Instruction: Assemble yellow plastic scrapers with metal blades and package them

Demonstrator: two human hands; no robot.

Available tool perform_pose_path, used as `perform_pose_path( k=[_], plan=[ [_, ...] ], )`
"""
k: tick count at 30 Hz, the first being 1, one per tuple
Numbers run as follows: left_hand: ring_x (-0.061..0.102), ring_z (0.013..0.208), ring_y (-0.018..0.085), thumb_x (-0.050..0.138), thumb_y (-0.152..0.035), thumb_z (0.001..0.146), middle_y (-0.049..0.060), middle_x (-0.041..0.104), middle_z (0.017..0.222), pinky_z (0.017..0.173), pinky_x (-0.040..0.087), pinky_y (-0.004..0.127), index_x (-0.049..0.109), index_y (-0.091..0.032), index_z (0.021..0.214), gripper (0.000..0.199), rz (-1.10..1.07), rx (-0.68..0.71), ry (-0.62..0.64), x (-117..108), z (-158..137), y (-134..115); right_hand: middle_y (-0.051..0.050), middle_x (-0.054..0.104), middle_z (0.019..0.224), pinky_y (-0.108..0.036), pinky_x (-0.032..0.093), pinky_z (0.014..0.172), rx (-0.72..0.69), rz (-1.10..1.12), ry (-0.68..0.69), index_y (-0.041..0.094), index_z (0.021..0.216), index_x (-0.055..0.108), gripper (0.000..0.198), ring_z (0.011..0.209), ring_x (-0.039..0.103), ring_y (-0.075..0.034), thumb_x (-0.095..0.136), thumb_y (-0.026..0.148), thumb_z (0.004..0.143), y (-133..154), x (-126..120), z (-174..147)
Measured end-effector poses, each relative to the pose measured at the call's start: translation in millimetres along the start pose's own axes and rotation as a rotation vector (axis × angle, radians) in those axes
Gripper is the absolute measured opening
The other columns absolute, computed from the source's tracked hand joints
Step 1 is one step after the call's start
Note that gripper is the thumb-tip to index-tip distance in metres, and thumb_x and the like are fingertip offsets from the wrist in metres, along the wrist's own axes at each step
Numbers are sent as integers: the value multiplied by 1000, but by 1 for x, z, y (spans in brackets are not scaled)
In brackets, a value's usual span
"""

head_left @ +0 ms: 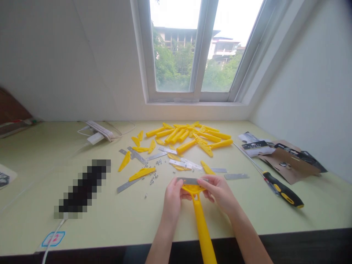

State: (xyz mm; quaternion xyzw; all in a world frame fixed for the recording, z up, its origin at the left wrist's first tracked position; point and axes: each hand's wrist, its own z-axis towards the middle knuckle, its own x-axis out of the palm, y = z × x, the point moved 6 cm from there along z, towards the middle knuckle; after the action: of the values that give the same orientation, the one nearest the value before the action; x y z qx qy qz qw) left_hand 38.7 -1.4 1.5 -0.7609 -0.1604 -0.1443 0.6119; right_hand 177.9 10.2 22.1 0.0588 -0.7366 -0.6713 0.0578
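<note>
Pale table point(126, 220), set below a sloping wall and window point(196, 96), serves as your work surface. Your left hand point(173, 190) and right hand point(217, 187) are both occupied: between them they pinch a metal strip point(189, 180) against the head of a yellow tool point(203, 231), just above the table's near side. Whether any fastener secures the strip cannot be told.

Risks, as judged: uneven thumb pressure could skew the strip on the head; if its edge is sharp, a slip could nick a thumb. With the handle running past the table's near edge, a loosened grip could let the tool tip toward you. A careless forward reach could scatter the small metal fasteners point(155, 176).

Pose: your forearms converge from below, one either side of the handle. Each thumb lies on an end of the strip, with the fingers curled beneath the head.

Beyond your hands lie loose grey strips point(236, 176) and yellow plates point(142, 173); farther back, a pile of yellow handles point(181, 135). To your right, note a screwdriver point(283, 190) beside opened packaging point(291, 165); to your left, a pixelated dark object point(82, 190) and a white cable point(51, 244).
</note>
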Motion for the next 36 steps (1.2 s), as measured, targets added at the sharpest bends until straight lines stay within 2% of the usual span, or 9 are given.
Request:
perform_pose_path(
  k=[8, 11, 14, 18, 21, 24, 28, 32, 36],
  plan=[
    [64, 66, 18, 52, -35, 78, 8, 68, 81, 54, 49, 26, 62, -15, 84, 23, 156, 72, 22, 2, -5, -5, -2, 59, 60, -19, 33, 38, 53, 126, 5, 16, 73, 68, 26, 45, 46, -8, 65, 42, 72, -2, -3, -4],
    [63, 67, 18, 51, -35, 79, 7, 68, 82, 55, 49, 26, 60, -17, 81, 20, 183, 114, -40, 1, -7, -10, -7, 66, 78, -23, 46, 51, 90, 241, -4, 17, 80, 69, 26, 57, 56, -12, 66, 41, 70, -5, -5, -4],
    [62, 68, 18, 51, -35, 80, 7, 67, 81, 56, 49, 26, 59, -18, 80, 19, 201, 114, -46, 2, -8, -11, -7, 67, 78, -27, 50, 58, 113, 244, -45, 17, 77, 67, 28, 63, 60, -16, 70, 42, 66, -10, -9, -3],
    [61, 68, 17, 51, -35, 81, 5, 66, 80, 57, 49, 26, 60, -18, 85, 20, 218, 113, -34, 4, -8, -10, -4, 62, 59, -22, 37, 41, 166, 83, -34, 16, 69, 62, 35, 44, 50, -11, 63, 51, 68, -21, -13, -2],
    [61, 69, 17, 51, -34, 81, 6, 66, 82, 58, 49, 27, 61, -17, 87, 21, 219, 107, -14, 7, -8, -11, 2, 51, 48, -21, 27, 38, 133, 7, 14, 17, 65, 56, 37, 38, 36, -7, 56, 52, 74, -22, -12, -4],
    [62, 73, 17, 51, -34, 81, 6, 67, 85, 59, 50, 26, 61, -16, 89, 22, 206, 60, 39, 12, -9, -13, 5, 42, 51, -21, 26, 42, 38, -1, -25, 18, 64, 52, 33, 45, 34, -8, 55, 47, 77, -18, -14, -8],
    [63, 76, 18, 49, -33, 83, 6, 67, 87, 62, 50, 26, 59, -15, 92, 23, 193, -1, 99, 16, -11, -14, 4, 41, 57, -21, 27, 46, -42, -16, -70, 17, 64, 49, 30, 52, 36, -9, 55, 42, 79, -10, -15, -12],
    [63, 76, 19, 46, -34, 84, 8, 68, 86, 63, 51, 29, 57, -14, 88, 23, 211, -22, 101, 13, -10, -11, 4, 43, 58, -20, 27, 46, -30, -13, -54, 16, 66, 50, 29, 52, 36, -8, 55, 41, 80, -7, -12, -13],
    [64, 77, 21, 48, -35, 82, 10, 68, 88, 61, 51, 29, 57, -13, 87, 24, 216, -19, 81, 8, -9, -9, 6, 40, 50, -20, 25, 43, 64, -10, -35, 15, 68, 53, 31, 45, 33, -6, 56, 44, 79, -14, -13, -11]
  ],
)
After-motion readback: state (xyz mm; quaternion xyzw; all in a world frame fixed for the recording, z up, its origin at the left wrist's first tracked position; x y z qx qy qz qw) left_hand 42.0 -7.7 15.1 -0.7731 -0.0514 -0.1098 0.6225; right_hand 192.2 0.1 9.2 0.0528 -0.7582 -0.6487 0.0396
